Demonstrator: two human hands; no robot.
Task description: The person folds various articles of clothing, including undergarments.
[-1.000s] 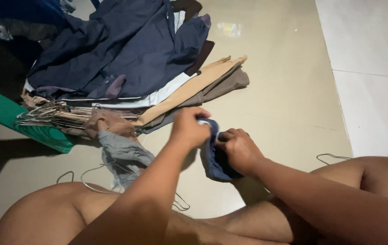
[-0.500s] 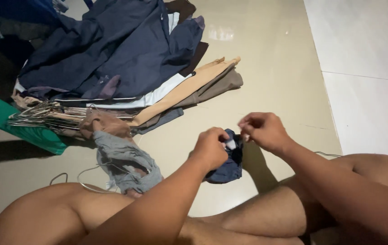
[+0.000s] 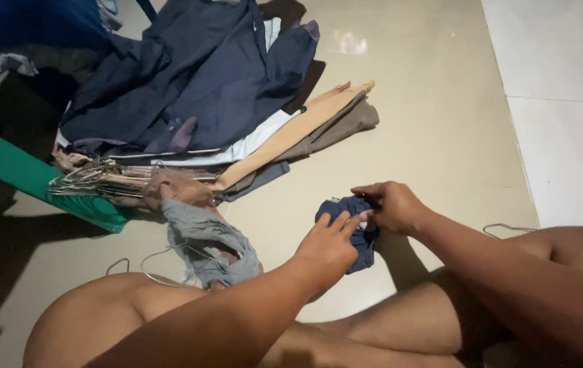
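Two hands work a small dark blue cloth item on the pale tiled floor.

The left hand (image 3: 329, 247) rests with fingers extended on the small dark blue cloth item (image 3: 351, 225), touching its near side, while the right hand (image 3: 392, 206) pinches its upper edge with curled fingers; the cloth lies on the glossy beige tiled floor (image 3: 427, 116) just in front of the person's crossed bare legs. To the left of it, a crumpled grey garment (image 3: 208, 240) lies over a wire hanger (image 3: 158, 262), near a bundle of metal wire hangers (image 3: 94, 178). Beyond, toward the far left part of the floor, sits a pile of folded clothes topped by a navy blue shirt (image 3: 196, 75), with tan trousers (image 3: 298, 126) sticking out. A green plastic edge (image 3: 25, 177) crosses the left side.
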